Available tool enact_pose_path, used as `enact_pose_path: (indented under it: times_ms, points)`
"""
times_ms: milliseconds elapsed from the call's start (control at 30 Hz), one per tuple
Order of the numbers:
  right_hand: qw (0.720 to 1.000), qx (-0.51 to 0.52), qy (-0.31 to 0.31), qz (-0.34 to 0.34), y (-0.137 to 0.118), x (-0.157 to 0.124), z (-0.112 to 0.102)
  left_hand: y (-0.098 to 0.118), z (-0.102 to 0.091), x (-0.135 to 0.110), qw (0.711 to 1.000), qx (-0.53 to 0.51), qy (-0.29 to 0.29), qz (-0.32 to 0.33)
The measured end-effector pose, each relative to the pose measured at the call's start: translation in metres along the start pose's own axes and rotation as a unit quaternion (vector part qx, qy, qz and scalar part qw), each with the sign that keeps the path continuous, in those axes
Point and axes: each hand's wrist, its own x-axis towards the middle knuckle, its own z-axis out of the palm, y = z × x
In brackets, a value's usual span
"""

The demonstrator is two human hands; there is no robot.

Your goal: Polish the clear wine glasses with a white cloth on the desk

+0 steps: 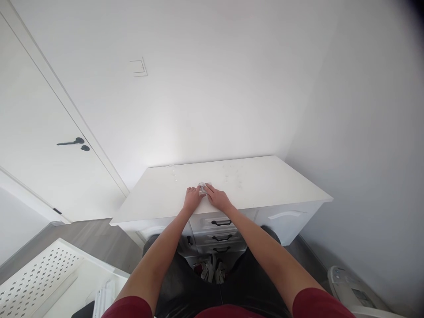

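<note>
A crumpled white tissue (203,187) sits between my two hands, low over the white cabinet top (265,183) near its front edge. My left hand (192,199) is closed with curled fingers, its thumb side against the tissue. From the other side, my right hand (217,198) presses its fingers and thumb onto the same tissue. Faint wet-looking marks (233,174) show on the surface behind and right of my hands. Another streak of small shiny marks (174,173) lies farther left, close to the wall.
Drawers with black handles (221,222) face me below the top. A white door (36,132) with a black lever stands left, and a wall runs behind. White furniture with a perforated panel (43,274) is at lower left; a pale appliance (351,289) is at lower right.
</note>
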Motion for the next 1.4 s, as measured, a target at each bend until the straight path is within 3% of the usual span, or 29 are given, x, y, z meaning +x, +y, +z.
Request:
enact_pose_path:
  times_ms: [133, 300, 500, 700, 833, 1000, 1167, 1333, 1400]
  points:
    - [0.998, 0.002, 0.028, 0.063, 0.000, 0.000, -0.001, -0.002, 0.002, -0.001, 1.000, -0.011, 0.007, 0.001]
    - [1.000, 0.017, 0.012, -0.019, 0.000, 0.000, -0.001, -0.005, 0.005, -0.001, 0.999, 0.014, 0.046, 0.026]
    - [0.997, 0.017, 0.015, 0.067, 0.002, 0.002, -0.001, -0.005, 0.008, 0.000, 1.000, 0.017, 0.015, 0.019]
    - [0.999, 0.023, -0.007, 0.029, 0.002, 0.003, -0.003, -0.005, 0.006, 0.000, 1.000, -0.014, -0.002, -0.005]
    - [0.995, -0.002, -0.007, 0.101, 0.002, 0.004, -0.002, -0.003, 0.003, -0.002, 0.998, -0.039, -0.030, -0.033]
    - [1.000, 0.008, -0.027, 0.010, 0.001, 0.002, -0.002, 0.001, -0.001, -0.003, 0.997, -0.034, -0.049, -0.050]
    - [0.991, -0.005, 0.005, 0.137, 0.004, 0.004, 0.000, 0.002, -0.004, -0.003, 0.997, -0.032, -0.057, -0.048]
    - [0.999, 0.033, -0.004, 0.034, 0.003, 0.003, -0.001, 0.001, -0.003, -0.003, 0.997, -0.024, -0.058, -0.054]
    - [0.999, 0.034, -0.007, 0.040, 0.003, 0.003, -0.003, 0.001, -0.003, -0.003, 0.997, -0.023, -0.056, -0.049]
